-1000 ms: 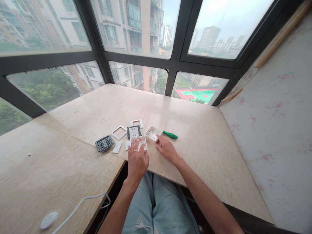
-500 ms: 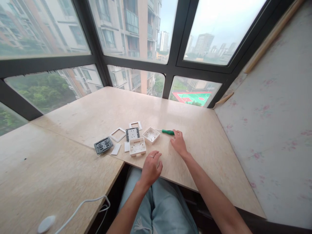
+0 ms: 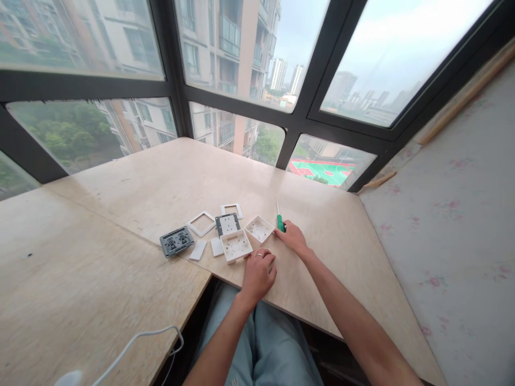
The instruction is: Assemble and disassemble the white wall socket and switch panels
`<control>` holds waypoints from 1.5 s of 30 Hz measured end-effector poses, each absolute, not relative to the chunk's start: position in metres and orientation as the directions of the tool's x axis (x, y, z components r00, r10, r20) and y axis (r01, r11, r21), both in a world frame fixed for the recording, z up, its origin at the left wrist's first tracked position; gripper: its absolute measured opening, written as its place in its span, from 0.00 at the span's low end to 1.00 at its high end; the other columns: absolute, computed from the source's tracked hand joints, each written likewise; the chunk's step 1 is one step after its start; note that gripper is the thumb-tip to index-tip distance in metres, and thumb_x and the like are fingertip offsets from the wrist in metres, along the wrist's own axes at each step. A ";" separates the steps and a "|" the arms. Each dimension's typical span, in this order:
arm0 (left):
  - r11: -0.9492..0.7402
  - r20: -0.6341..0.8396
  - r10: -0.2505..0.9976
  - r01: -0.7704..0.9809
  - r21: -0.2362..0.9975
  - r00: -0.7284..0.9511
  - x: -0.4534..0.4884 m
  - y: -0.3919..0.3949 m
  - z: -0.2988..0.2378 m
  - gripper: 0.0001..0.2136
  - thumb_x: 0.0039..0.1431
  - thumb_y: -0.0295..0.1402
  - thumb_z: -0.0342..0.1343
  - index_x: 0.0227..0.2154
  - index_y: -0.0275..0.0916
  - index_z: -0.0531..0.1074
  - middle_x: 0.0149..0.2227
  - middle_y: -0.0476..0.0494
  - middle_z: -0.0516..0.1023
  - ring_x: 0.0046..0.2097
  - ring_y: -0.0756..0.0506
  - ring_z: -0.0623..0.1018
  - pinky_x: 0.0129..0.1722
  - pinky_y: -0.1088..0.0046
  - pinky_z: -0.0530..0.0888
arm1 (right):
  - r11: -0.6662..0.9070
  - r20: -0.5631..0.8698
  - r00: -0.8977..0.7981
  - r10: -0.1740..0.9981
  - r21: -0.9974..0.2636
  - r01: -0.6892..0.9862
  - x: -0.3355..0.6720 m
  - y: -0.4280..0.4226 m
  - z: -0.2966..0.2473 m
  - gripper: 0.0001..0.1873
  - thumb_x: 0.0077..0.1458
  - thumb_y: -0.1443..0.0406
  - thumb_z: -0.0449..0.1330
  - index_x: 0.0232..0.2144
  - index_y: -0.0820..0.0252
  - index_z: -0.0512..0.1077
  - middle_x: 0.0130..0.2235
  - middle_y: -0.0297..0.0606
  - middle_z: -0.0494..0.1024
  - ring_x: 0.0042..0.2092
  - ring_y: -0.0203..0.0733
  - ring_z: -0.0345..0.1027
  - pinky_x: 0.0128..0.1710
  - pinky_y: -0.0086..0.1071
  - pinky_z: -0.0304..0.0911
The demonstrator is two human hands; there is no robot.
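Note:
My right hand closes around the green handle of a screwdriver, its thin shaft pointing away from me. Just left of it lies an open white square mounting box. My left hand, with a ring on one finger, rests loosely curled at the table edge, holding nothing that I can see. Its fingers are by the corner of a nearer white mounting box; whether they touch it I cannot tell. Behind that box, partly covered, is a wall socket with a white face and dark frame.
A dark socket module lies back side up on the left. White frames and small white plates lie around it. A white cable crosses the near-left tabletop. Windows stand behind, a papered wall at right.
The screwdriver has swung from lying sideways to pointing away, with my right hand now gripping its handle. My left hand has come up closer to the nearer box. The view has shifted and tilted slightly.

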State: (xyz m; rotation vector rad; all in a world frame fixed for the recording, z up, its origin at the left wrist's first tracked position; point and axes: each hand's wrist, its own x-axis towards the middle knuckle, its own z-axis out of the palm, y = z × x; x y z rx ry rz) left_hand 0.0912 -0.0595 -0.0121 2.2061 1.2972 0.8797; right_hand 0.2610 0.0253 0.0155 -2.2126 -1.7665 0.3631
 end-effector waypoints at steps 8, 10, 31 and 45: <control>-0.467 0.346 0.883 0.525 0.712 0.316 0.091 -0.045 -0.018 0.08 0.56 0.23 0.55 0.36 0.39 0.76 0.41 0.40 0.78 0.47 0.40 0.75 0.49 0.60 0.72 | -0.304 -0.063 0.302 0.951 -0.361 0.881 0.219 0.004 0.012 0.24 0.59 0.55 0.55 0.55 0.60 0.64 0.44 0.48 0.80 0.43 0.52 0.75 0.37 0.36 0.61; -0.459 0.345 0.887 0.512 0.726 0.307 0.091 -0.045 -0.017 0.09 0.56 0.22 0.54 0.36 0.39 0.76 0.40 0.41 0.78 0.46 0.40 0.75 0.49 0.60 0.71 | -0.294 -0.054 0.296 0.954 -0.381 0.877 0.212 0.008 0.011 0.27 0.59 0.56 0.54 0.57 0.62 0.62 0.45 0.50 0.79 0.45 0.53 0.74 0.40 0.37 0.61; -0.447 0.322 0.890 0.479 0.756 0.323 0.087 -0.045 -0.021 0.07 0.58 0.22 0.55 0.34 0.39 0.76 0.37 0.44 0.80 0.45 0.41 0.75 0.48 0.62 0.70 | 0.021 0.264 0.334 0.905 -0.811 0.585 0.305 -0.148 -0.027 0.15 0.58 0.59 0.58 0.44 0.58 0.76 0.41 0.43 0.79 0.40 0.43 0.74 0.41 0.37 0.72; -0.515 0.285 0.857 0.690 0.508 0.430 0.095 -0.051 -0.006 0.08 0.59 0.26 0.53 0.36 0.41 0.76 0.41 0.41 0.76 0.47 0.38 0.73 0.48 0.59 0.68 | -0.229 0.234 0.755 0.612 -0.862 0.453 0.329 -0.176 -0.039 0.15 0.53 0.56 0.57 0.33 0.60 0.78 0.36 0.46 0.82 0.38 0.47 0.76 0.40 0.38 0.72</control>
